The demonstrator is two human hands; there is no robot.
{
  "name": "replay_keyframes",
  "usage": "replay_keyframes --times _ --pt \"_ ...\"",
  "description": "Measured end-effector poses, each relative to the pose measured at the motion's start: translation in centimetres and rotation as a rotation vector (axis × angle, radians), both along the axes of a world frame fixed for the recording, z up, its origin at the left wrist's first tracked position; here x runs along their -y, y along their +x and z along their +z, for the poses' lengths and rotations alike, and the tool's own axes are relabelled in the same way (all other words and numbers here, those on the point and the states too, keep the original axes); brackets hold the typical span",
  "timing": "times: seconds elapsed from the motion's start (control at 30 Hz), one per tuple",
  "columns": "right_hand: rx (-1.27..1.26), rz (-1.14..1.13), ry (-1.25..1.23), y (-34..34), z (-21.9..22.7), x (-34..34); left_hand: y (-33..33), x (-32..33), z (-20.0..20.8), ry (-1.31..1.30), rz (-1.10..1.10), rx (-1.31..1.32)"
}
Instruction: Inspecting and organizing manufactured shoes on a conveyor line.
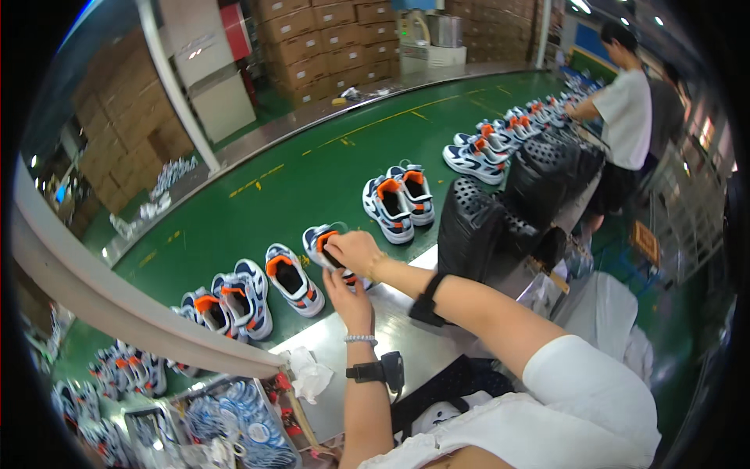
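At the green belt's (pixel 375 141) near edge, an orange-lined shoe (pixel 314 240) is grasped at its collar in the right hand's (pixel 356 253) grip and touched by the left hand (pixel 349 302), whose closure cannot be told. Its handling seems unfinished; a chunky-soled matching shoe (pixel 295 286) is left untouched beside the smooth metal surface (pixel 410 313).

This is the production floor of a shoe factory. Rows of matching white, navy and orange sneakers (pixel 391 213) stand along a long green conveyor belt (pixel 312 172), which stretches from the near left to the far right. A steel worktop (pixel 410 319) borders its near side, a co-worker (pixel 627 117) stands beside it at the far right, and stacked cardboard cartons (pixel 332 48) rise beyond its far edge.
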State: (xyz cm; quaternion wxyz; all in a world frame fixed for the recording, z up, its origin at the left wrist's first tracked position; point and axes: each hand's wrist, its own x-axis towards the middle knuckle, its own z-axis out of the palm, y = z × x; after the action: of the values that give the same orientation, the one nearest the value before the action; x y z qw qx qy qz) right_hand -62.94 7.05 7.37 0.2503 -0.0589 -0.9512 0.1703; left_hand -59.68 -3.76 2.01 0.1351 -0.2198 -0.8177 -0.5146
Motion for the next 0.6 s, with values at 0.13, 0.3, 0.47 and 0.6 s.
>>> replay_keyframes --times 0.13,0.3,0.47,0.6 --pt "-0.336 0.052 -0.527 10.3 0.4 -0.2 -0.2 0.7 1.6 -0.167 0.348 -0.361" --pt "-0.005 0.024 -0.642 22.5 -2.6 -1.5 0.4 0.7 1.2 -0.238 0.415 -0.230" --pt "-0.087 -0.121 -0.704 26.5 -6.4 -3.4 -1.8 1.5 1.0 -0.223 0.298 -0.222" --pt "-0.073 -0.048 -0.770 27.0 -7.4 -4.2 -1.1 -0.2 2.5 -0.393 0.522 -0.248"
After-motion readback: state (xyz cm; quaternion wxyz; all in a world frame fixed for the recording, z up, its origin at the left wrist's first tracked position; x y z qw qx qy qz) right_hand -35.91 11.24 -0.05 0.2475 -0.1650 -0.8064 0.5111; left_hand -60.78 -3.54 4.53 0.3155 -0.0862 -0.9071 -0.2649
